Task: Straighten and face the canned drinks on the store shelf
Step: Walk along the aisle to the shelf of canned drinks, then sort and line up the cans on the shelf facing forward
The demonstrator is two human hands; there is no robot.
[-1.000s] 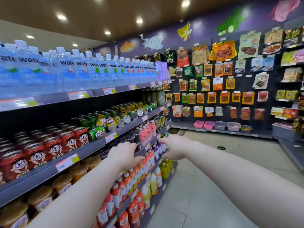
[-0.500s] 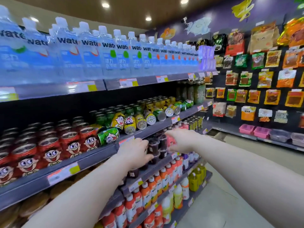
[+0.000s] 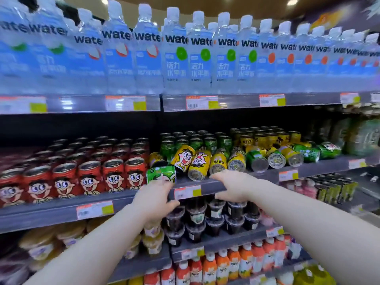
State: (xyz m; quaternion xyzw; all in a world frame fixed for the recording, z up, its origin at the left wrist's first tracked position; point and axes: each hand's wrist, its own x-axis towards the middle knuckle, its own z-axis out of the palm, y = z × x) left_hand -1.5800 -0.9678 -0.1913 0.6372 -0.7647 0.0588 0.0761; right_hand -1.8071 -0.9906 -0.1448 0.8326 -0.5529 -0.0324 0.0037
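Toppled cans (image 3: 199, 163) across shelf (image 3: 320, 169) frt

Bright, even store light from ceiling spots (image 3: 293, 1) — wide-angle bowing at the edges, motion blur smearing the water bottles (image 3: 61, 54) far left and right

Head-worn wide-angle camera (the only view) faces the drinks shelf (image 3: 51, 212) close up.

The red cans (image 3: 90, 177) and yellow cans (image 3: 183, 159) are glossy printed metal with bare silvery ends. The water bottles (image 3: 176, 54) are clear, shiny plastic with smooth film labels. The shelf (image 3: 51, 211) edge looks matt grey, and its price tags (image 3: 95, 209) are paper. The cups (image 3: 196, 218) below are dark glossy plastic.
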